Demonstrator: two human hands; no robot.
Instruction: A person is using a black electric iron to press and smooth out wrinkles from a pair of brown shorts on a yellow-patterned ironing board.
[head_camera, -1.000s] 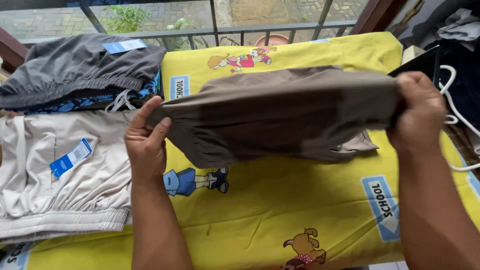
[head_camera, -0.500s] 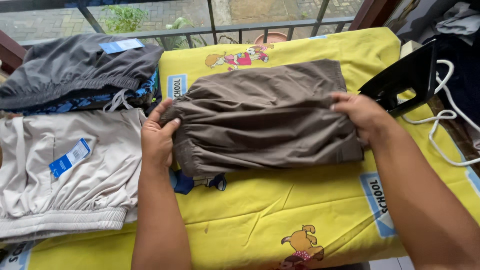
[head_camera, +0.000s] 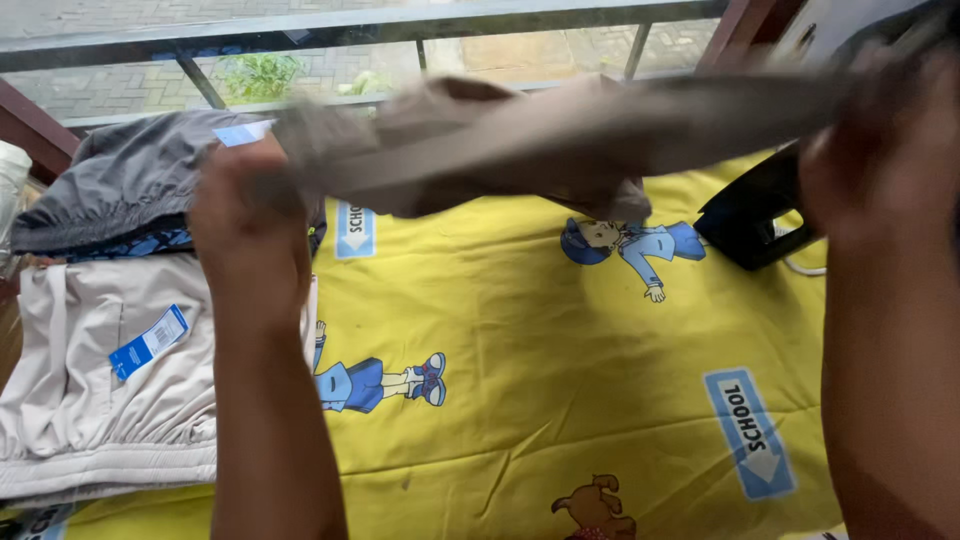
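Observation:
I hold a folded brown garment (head_camera: 520, 140) up in the air above a table covered with a yellow cartoon-print cloth (head_camera: 560, 390). My left hand (head_camera: 245, 215) grips its left end. My right hand (head_camera: 885, 150) grips its right end, close to the camera and blurred. The garment is stretched between both hands and blurred by motion.
A folded beige garment (head_camera: 110, 380) with a blue tag lies at the left. Behind it sits a grey garment (head_camera: 130, 180) on dark blue patterned fabric. A black object (head_camera: 755, 225) with a white cord rests at the right. A metal railing (head_camera: 300, 25) runs behind the table.
The brown garment lay flat on the yellow cloth half a second ago; now both hands have lifted it off the table and hold it up, stretched out.

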